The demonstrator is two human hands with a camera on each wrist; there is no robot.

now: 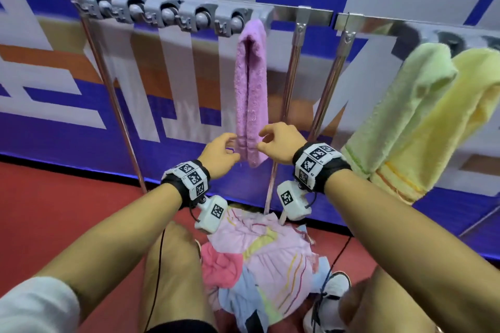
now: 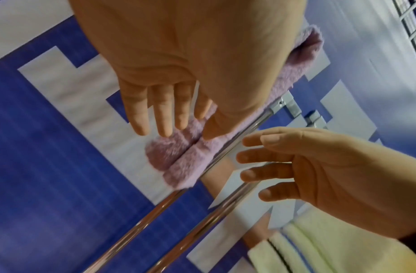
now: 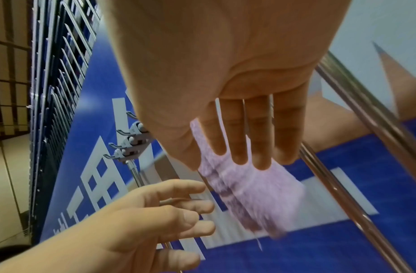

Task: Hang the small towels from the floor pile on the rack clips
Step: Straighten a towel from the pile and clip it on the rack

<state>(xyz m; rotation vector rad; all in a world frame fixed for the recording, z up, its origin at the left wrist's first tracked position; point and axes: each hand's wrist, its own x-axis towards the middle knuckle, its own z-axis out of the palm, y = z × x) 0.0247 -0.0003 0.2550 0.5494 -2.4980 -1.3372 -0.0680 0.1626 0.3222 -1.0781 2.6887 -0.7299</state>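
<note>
Backdrop: red floor (image 1: pixel 67 213) underfoot, blue-and-white printed banner wall (image 1: pixel 173 127) behind the rack.
Nearest: mixed pile of small pastel towels, pink, blue and striped (image 1: pixel 259 259), on the floor between the person's knees; white sneaker (image 1: pixel 328 303) touching its right edge.
Left hand (image 1: pixel 220 153): raised just left of the hanging towel's bottom end. Left wrist view shows the fingers (image 2: pixel 163 112) straight and slightly spread, tips at the pile of the cloth, nothing gripped.
Right hand (image 1: pixel 281 144): mirror position just right of the same towel end. Right wrist view shows its fingers (image 3: pixel 237 136) straight, narrow gaps between them, in front of the towel; contact cannot be told, that part is blurred. Nothing held.
Task item: fluffy lilac-pink small towel (image 1: pixel 251 89), folded lengthwise, hanging from the rightmost clip of the grey plastic five-roller clip strip (image 1: pixel 173 15); lower end hangs between the two hands.
Other clips: four rollers left of it carry nothing.
Rack: chrome tube frame with slanted legs (image 1: pixel 290 84), flat metal top rail (image 1: pixel 313 17).
Right section: pale green terry towel (image 1: pixel 400 108) and pale yellow terry towel (image 1: pixel 460 121) hanging side by side, touching; their clips mostly blurred.
</note>
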